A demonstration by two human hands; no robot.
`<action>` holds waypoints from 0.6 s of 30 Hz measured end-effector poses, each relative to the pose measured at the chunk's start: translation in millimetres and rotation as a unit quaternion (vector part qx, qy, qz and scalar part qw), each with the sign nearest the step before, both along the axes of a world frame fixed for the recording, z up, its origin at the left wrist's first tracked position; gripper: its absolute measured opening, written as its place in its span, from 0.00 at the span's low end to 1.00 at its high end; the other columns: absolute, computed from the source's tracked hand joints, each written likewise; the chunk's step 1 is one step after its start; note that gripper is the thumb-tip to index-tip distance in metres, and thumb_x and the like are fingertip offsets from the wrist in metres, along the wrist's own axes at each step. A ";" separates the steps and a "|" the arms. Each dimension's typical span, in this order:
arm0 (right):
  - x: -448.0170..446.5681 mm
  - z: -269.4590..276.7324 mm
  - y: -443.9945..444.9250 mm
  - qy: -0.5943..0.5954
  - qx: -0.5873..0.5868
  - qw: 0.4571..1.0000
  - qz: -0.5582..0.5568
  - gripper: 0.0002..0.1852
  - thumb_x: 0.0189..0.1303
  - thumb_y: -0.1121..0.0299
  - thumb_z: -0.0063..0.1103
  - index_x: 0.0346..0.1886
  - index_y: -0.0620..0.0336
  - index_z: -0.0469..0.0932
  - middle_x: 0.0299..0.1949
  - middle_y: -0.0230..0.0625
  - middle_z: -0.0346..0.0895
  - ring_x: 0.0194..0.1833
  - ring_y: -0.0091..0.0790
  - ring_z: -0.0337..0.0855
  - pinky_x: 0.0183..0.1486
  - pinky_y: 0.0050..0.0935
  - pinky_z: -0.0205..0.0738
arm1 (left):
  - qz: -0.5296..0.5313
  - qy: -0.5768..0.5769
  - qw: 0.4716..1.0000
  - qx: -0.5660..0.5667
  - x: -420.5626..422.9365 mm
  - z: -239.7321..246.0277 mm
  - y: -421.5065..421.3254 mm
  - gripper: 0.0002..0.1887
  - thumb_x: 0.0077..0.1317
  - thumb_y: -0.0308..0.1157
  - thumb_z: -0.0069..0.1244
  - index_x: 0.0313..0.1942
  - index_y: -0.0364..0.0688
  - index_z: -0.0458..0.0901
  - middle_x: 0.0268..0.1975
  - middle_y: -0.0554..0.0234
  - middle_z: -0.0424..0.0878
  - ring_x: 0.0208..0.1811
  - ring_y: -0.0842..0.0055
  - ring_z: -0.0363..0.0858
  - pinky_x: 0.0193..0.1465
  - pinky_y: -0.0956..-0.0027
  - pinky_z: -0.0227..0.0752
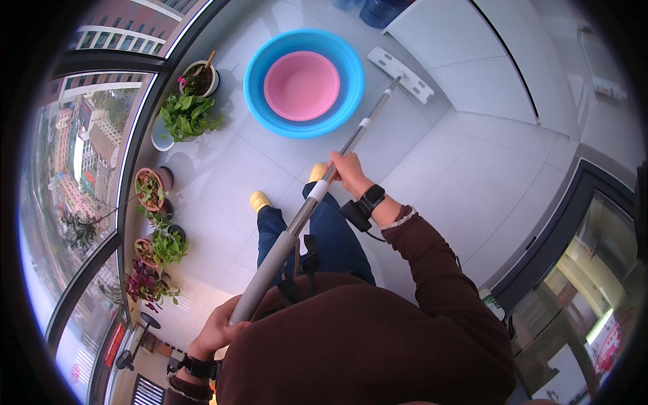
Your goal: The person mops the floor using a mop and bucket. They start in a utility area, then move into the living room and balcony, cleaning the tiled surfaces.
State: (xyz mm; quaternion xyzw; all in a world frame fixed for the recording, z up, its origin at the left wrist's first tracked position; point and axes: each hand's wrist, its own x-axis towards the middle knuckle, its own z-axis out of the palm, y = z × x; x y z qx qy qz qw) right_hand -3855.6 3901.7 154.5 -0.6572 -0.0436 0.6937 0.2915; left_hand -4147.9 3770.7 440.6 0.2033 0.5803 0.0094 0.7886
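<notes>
A flat mop's telescopic pole (302, 215) runs diagonally across my body. My left hand (218, 326) is closed around the grey grip at its lower end, close to my waist. Farther up, my right hand (346, 172) grips the metal part of the pole. At the far end the white mop head (401, 74) rests on the tiled floor, beside white cabinets. Left of the mop head stands a large blue basin (253, 86) with a smaller pink basin (301, 85) inside it.
Potted plants (186, 114) line the window side on the left, some in terracotta-coloured pots (152, 188). White cabinets (471, 76) stand at the upper right, with blue water bottles (377, 12) near them. A dark-framed glass door (557, 243) is at the right.
</notes>
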 end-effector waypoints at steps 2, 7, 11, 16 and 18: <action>9.9 -1.3 9.6 0.011 0.011 1.000 -0.015 0.10 0.51 0.72 0.50 0.25 0.71 0.64 0.19 0.40 0.68 0.19 0.38 0.77 0.17 0.33 0.73 | 0.023 -0.013 1.000 -0.003 12.1 -6.0 5.7 0.32 0.53 0.39 0.54 0.54 0.32 0.63 0.49 0.57 0.72 0.50 0.75 0.68 0.55 0.72 0.59; 34.0 -9.1 32.4 -0.010 0.032 0.999 -0.017 0.11 0.52 0.70 0.51 0.26 0.70 0.65 0.20 0.40 0.69 0.20 0.36 0.77 0.17 0.31 0.72 | 0.121 -0.085 0.987 -0.070 37.8 -15.6 24.7 0.34 0.51 0.38 0.54 0.55 0.31 0.60 0.46 0.57 0.72 0.49 0.77 0.69 0.53 0.72 0.62; 52.1 -21.5 48.3 -0.025 0.024 0.999 0.012 0.11 0.52 0.68 0.53 0.27 0.68 0.66 0.21 0.37 0.70 0.21 0.34 0.77 0.18 0.28 0.71 | 0.089 -0.086 0.989 -0.079 55.1 -18.7 47.0 0.34 0.52 0.38 0.54 0.56 0.31 0.59 0.37 0.64 0.73 0.39 0.81 0.71 0.42 0.77 0.66; 80.6 -40.9 71.1 -0.015 0.016 0.999 -0.036 0.07 0.51 0.73 0.44 0.25 0.69 0.67 0.21 0.41 0.70 0.20 0.37 0.77 0.17 0.32 0.72 | 0.031 -0.113 0.989 -0.092 81.8 -41.2 71.5 0.31 0.54 0.35 0.51 0.55 0.33 0.59 0.32 0.68 0.71 0.31 0.85 0.69 0.33 0.81 0.64; 92.5 -46.1 71.1 -0.032 0.000 0.999 -0.008 0.06 0.51 0.73 0.44 0.25 0.69 0.66 0.21 0.41 0.70 0.21 0.38 0.77 0.17 0.32 0.72 | -0.007 -0.113 0.988 -0.101 93.3 -53.5 74.5 0.29 0.55 0.33 0.50 0.55 0.34 0.59 0.35 0.67 0.71 0.35 0.85 0.70 0.37 0.80 0.66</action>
